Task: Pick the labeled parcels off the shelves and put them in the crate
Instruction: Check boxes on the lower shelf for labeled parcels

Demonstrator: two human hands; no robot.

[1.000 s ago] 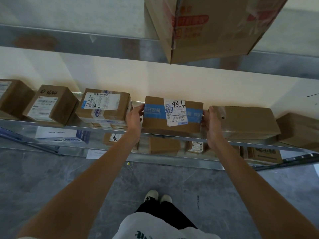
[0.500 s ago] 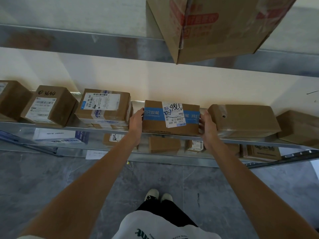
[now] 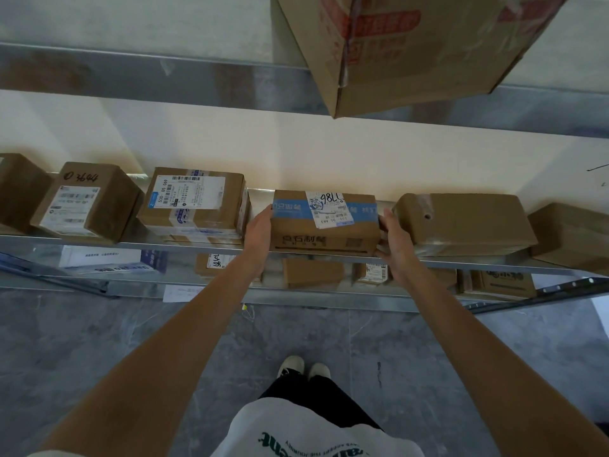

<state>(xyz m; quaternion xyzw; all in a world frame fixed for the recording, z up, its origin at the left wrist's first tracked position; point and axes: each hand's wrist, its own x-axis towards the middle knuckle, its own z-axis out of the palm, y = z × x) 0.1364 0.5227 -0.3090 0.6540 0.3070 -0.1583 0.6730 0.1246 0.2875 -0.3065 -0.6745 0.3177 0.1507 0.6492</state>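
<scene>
Both hands clamp a small brown cardboard parcel with a blue tape band and a white label marked 98L point(image 3: 324, 222) from either end: left hand point(image 3: 258, 237) flat against its left side, fingers fairly straight, right hand point(image 3: 393, 240) against its right side with fingers wrapping the end. The parcel sits at the front edge of the metal middle shelf point(image 3: 197, 247), front face tilted toward the camera, cannot tell if it is lifted clear. Just left, a brown box with a large white barcode label point(image 3: 194, 202), then a brown box with 3644 handwritten on top point(image 3: 87, 199). Just right, touching the right hand, a long plain brown taped box point(image 3: 464, 222). Above, a big brown carton with red print point(image 3: 418, 51) overhangs the upper shelf. Lower shelf holds more small brown boxes point(image 3: 313, 272). Grey tiled floor point(image 3: 99, 341) below, white shoes point(image 3: 303, 366) visible
</scene>
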